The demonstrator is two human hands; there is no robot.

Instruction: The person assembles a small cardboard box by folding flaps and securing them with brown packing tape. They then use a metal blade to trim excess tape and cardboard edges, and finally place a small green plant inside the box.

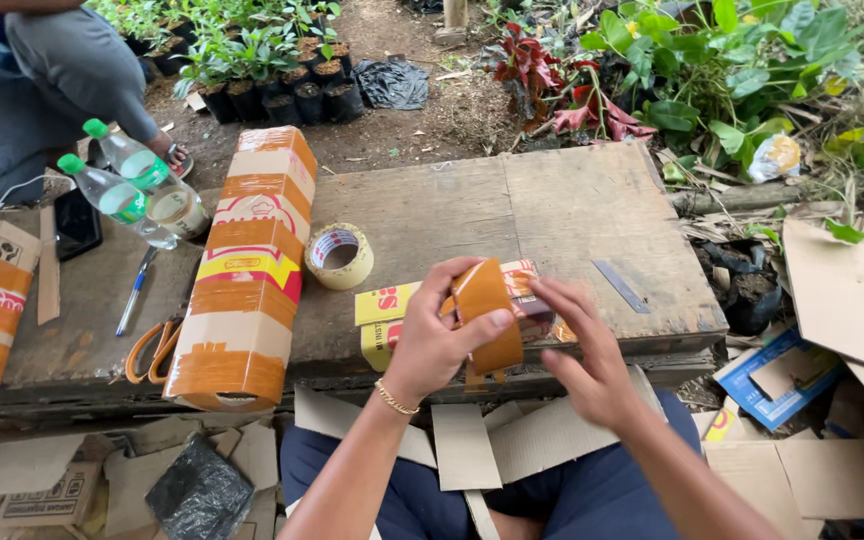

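Now the left hand (439, 340) grips a brown tape strip (485, 315) over a small yellow carton (392, 318) at the near desk (572, 210) edge; the right hand (582, 345) pinches the carton's right end.

**Open board to the right, clutter to the left**

Right of the right hand (582, 350) the wooden board (572, 210) lies bare except for a thin flat strip (620, 286). Beyond both hands the board is also open. Left of the left hand (442, 335), a tape roll (339, 256) sits near, then a tall taped carton (247, 265), with scissors (155, 347), a pen (134, 290) and two bottles (122, 185) behind it.
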